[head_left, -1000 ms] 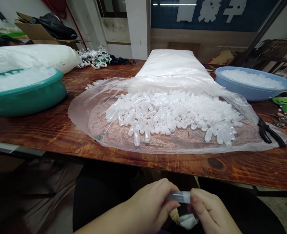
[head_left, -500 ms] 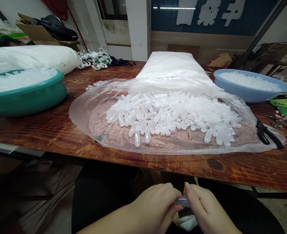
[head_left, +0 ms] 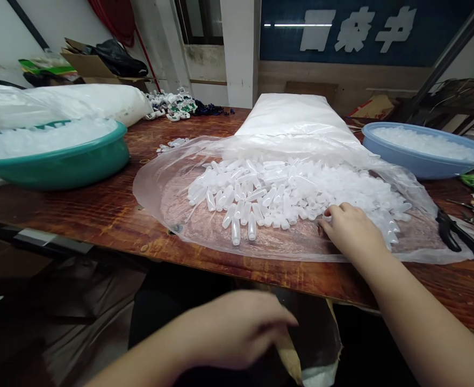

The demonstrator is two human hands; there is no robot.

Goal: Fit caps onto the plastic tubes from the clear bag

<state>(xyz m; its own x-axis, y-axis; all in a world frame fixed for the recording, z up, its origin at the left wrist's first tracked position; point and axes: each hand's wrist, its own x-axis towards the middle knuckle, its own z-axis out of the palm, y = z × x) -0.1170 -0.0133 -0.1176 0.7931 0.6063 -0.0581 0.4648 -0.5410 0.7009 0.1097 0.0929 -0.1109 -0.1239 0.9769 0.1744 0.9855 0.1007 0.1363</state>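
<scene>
Many small translucent white plastic bottles (head_left: 252, 226) lie in a heap on a clear plastic bag (head_left: 221, 244) spread over the wooden table. At the front edge of the heap, my right hand (head_left: 352, 228) has its fingertips pinched at the bottles; whatever lies between them is too small to make out. My left hand (head_left: 241, 328) is below the table edge, blurred by motion, over an open bag (head_left: 320, 373) near my lap. Its fingers are smeared, and nothing can be made out in them.
A teal basin (head_left: 79, 164) of white pieces stands left, and a blue basin (head_left: 414, 158) right. Black-handled pliers (head_left: 457, 236) lie on the plastic at the right. A big white sack (head_left: 289, 115) lies behind the heap, on the wooden table (head_left: 148, 236).
My hands have parted. The right went up from my lap to the heap; the left moved slightly left. The translucent piece between them is out of sight. The view has shifted a little.
</scene>
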